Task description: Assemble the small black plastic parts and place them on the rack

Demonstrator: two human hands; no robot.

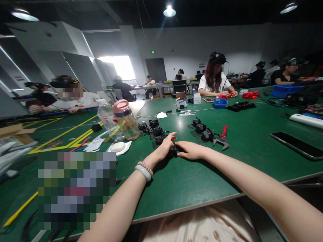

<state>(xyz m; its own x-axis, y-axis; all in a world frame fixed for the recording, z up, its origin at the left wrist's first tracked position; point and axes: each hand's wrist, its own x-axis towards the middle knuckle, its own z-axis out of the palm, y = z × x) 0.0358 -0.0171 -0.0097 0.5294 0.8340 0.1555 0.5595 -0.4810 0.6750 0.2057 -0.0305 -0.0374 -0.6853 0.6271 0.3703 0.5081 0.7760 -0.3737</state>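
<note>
My left hand (164, 146) and my right hand (189, 150) meet over the green table (176, 181), both pinched on one small black part (174, 148) that shows only as a sliver between the fingers. My left wrist carries a pale bangle and a bead bracelet. Just beyond my left hand lies a cluster of similar black parts (153, 129). Another row of black parts (201, 128) lies beyond my right hand, with a red-handled black wrench (222, 138) beside it.
A pink-lidded bottle (125, 120) and a clear bottle (108, 121) stand at the left. A dark phone (297, 145) lies at the right. Farther off are a blue tray (220, 103) and a seated person (215, 79); other people sit around the room.
</note>
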